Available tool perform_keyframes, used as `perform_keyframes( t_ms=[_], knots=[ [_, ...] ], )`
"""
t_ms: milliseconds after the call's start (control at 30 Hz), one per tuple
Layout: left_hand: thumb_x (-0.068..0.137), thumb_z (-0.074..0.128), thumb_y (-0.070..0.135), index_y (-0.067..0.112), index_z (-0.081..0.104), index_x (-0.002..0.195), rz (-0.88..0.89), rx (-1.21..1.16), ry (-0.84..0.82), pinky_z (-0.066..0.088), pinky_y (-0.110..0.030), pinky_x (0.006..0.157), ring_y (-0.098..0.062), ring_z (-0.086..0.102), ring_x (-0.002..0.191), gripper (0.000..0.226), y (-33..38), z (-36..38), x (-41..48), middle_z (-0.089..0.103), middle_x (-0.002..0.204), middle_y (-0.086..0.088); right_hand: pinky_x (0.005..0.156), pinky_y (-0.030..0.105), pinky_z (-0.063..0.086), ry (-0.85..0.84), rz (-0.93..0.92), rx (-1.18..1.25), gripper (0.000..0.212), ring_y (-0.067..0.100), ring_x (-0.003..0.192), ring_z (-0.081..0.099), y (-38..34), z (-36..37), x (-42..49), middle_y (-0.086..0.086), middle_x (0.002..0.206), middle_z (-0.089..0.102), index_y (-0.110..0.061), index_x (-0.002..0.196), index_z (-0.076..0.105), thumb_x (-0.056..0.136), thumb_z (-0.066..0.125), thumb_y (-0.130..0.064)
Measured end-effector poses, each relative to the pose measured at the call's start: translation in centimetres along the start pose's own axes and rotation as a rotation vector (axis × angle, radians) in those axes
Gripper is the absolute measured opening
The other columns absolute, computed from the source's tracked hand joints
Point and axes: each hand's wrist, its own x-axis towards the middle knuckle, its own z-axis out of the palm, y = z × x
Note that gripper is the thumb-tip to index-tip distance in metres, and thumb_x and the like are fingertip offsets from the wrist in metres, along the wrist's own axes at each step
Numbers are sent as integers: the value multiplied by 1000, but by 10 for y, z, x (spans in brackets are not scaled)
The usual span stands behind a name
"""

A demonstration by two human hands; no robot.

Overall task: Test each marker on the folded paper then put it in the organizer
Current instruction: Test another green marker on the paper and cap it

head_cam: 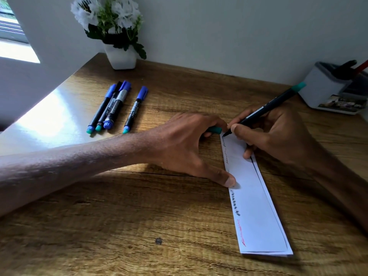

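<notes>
Meanwhile, the right hand (266, 134) pinches a green marker (264, 108) at the folded paper's (256, 212) far end, the left hand (185, 144) closed on its cap (215, 130); recapping, then the organizer (334, 90), likely follow.

You have four capped markers (114, 108) lying together on the wooden table (139, 216), left of the folded paper (256, 206). A fifth marker (264, 108) is in your right hand (278, 136), tip at the far end of that one paper strip, and one teal cap (215, 130) sits under your left hand (185, 144). Beyond the paper's far end you have one organizer (326, 86) to the right and one potted plant (117, 36) to the left.
</notes>
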Motion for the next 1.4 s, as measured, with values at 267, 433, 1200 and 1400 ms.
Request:
perform_keyframes(
  t_ms=[267,433,1200,1400],
  knots=[
    [61,77,76,33,44,146,-7,-9,-19,43,-12,86,-2,53,108,101,-1,-1,1,56,130,18,47,34,61,21,7,67,6,16,60,72,2,0,1,-9,76,74,-9,95,75,90,73,-11],
    [63,79,73,36,39,148,-18,-36,-10,34,-6,84,-1,50,112,101,-8,-1,2,51,130,20,47,36,60,108,-26,207,6,20,58,67,2,-4,2,11,77,71,-9,92,75,91,70,-8],
    [105,42,24,29,64,134,64,-454,221,47,-17,94,1,60,115,36,-18,-4,-4,68,119,21,50,37,60,-12,-305,374,12,32,74,75,-13,-20,-4,18,89,76,5,99,60,92,56,-3],
    [108,43,22,24,64,135,90,-426,251,46,-14,86,3,61,110,35,-18,-3,-3,67,111,28,50,36,60,-7,-309,370,12,32,73,75,-13,-20,-4,18,88,76,5,100,60,93,59,-5]
  ],
)
